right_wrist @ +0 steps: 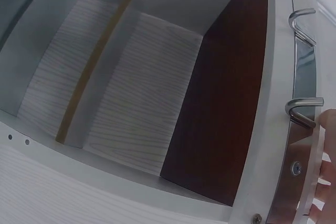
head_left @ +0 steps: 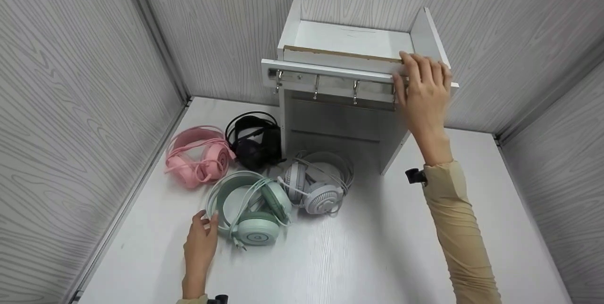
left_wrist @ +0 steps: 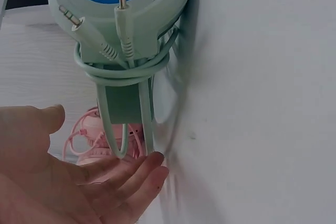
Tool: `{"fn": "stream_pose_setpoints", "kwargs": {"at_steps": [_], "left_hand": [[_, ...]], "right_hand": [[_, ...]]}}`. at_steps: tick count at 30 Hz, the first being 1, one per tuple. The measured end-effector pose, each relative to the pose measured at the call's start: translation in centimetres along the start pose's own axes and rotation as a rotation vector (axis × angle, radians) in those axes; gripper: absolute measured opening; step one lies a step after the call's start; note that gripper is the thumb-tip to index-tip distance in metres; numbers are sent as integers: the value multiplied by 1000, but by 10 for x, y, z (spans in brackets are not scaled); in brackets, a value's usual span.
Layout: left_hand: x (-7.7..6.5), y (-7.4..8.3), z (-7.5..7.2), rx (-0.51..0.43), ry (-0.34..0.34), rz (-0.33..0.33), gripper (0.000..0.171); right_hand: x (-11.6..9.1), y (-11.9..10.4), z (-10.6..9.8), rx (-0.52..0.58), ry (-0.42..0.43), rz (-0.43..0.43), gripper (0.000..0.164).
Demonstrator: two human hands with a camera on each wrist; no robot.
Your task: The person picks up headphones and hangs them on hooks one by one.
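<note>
My left hand point(head_left: 200, 242) is at the left side of the mint-green headphones point(head_left: 258, 231), fingertips right at the headband and cable. In the left wrist view, its fingers point(left_wrist: 144, 179) are extended close to the looped cable point(left_wrist: 121, 80), thumb spread apart; two audio plugs point(left_wrist: 125, 24) stick up from the wrap. My right hand point(head_left: 427, 94) grips the right end of the hook rail point(head_left: 330, 75) on a white shelf unit point(head_left: 432, 35), fingers over the top, thumb at the front. Metal hooks point(right_wrist: 304, 103) line the rail, close to that hand in the right wrist view.
Pink headphones point(head_left: 217, 157) lie at the left. Black headphones point(head_left: 255, 153) lie against the unit's left panel, and white headphones point(head_left: 323, 198) in front of its lower opening. Grey wood-patterned walls point(head_left: 89, 82) enclose the white table point(head_left: 330, 266) on the left, back and right.
</note>
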State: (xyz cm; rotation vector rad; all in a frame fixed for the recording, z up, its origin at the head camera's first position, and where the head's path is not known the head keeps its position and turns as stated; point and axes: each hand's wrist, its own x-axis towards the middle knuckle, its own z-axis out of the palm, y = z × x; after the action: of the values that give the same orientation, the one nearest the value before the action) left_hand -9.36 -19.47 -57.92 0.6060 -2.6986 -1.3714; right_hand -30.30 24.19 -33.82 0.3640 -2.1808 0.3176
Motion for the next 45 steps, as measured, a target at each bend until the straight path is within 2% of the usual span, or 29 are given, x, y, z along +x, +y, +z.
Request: {"fn": "stream_pose_setpoints", "kwargs": {"at_steps": [8,15,18,25,30,33,38,45], "left_hand": [[5,2,9,-47,25,-35,72],[15,1,14,-68,24,-97,88],[19,1,17,-85,21,-119,89],[21,-1,19,-194,27,-141,80],[18,1,18,-335,-7,-153,78],[16,3,19,-398,-5,-168,76],[11,8,22,-466,42,-176,71],[4,20,31,-488,132,-147,64]], "right_hand": [[-4,5,3,-18,37,2,42],[-4,5,4,-9,33,5,42],[-4,3,6,-2,30,6,42],[-4,1,11,-9,24,-3,42],[-4,1,11,-10,40,-19,41],[-3,0,11,-4,46,-23,40],[-2,1,10,-6,34,-15,41],[-2,3,10,-5,36,-12,41]]}}
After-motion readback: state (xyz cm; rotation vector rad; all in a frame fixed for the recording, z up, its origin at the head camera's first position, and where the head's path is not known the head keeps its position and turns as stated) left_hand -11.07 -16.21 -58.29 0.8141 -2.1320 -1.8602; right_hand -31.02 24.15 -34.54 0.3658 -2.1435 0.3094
